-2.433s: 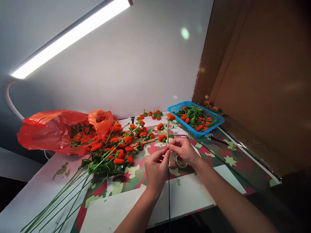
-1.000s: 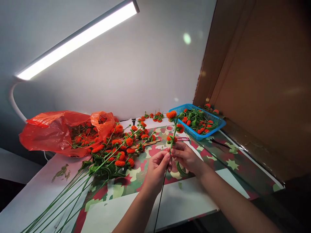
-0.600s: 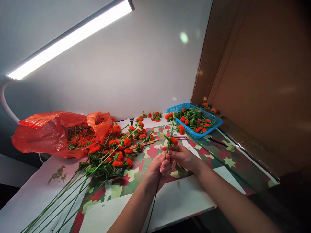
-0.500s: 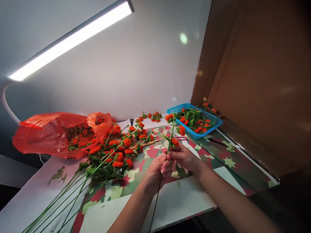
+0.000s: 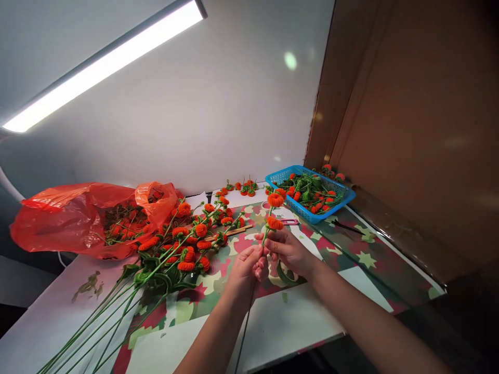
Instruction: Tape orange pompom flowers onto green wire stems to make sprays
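Note:
Over the middle of the table, my left hand pinches the green stem of an orange pipe-cleaner flower stalk. My right hand is closed on the same stem just above, beneath the lowest bloom. Fluffy orange blooms sit along the stalk's top, and its thin dark wire runs down below my left hand past the table's front edge. A roll of green tape is beside my right hand, partly hidden by it. Whether a strip of tape runs to the stem I cannot tell.
Left of my hands lies a pile of finished flower stalks. Behind it is a red plastic bag of blooms. A blue basket of flower pieces stands back right. Wooden sticks and a pink tool lie on the patterned table.
The flower stalk has turned in my fingers, so its blooms face another way. My hands have slid slightly along the stem, both still gripping it. The view has shifted a little.

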The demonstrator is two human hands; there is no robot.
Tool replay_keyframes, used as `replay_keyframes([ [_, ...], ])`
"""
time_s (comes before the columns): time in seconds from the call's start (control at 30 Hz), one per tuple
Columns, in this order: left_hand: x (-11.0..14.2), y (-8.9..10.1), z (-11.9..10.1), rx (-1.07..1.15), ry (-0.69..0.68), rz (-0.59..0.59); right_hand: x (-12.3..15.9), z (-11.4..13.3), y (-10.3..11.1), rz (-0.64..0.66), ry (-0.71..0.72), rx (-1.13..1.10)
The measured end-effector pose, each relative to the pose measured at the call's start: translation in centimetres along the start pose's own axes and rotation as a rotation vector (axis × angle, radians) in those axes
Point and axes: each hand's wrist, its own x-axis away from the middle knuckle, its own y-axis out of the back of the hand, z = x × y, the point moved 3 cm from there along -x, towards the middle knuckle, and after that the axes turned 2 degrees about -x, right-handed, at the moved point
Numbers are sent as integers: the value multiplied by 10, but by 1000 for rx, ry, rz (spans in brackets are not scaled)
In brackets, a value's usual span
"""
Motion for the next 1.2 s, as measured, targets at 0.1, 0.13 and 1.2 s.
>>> replay_keyframes([
  [0.1, 1, -2, 3, 156, 139, 77, 0, -6, 0, 91, -91, -49],
  [0.13, 1, -2, 4, 176, 164, 86, -1, -6, 0, 104, -91, -49],
  [1.2, 9, 4, -13, -608, -381, -240, -3, -1, 5, -155, 48, 40],
])
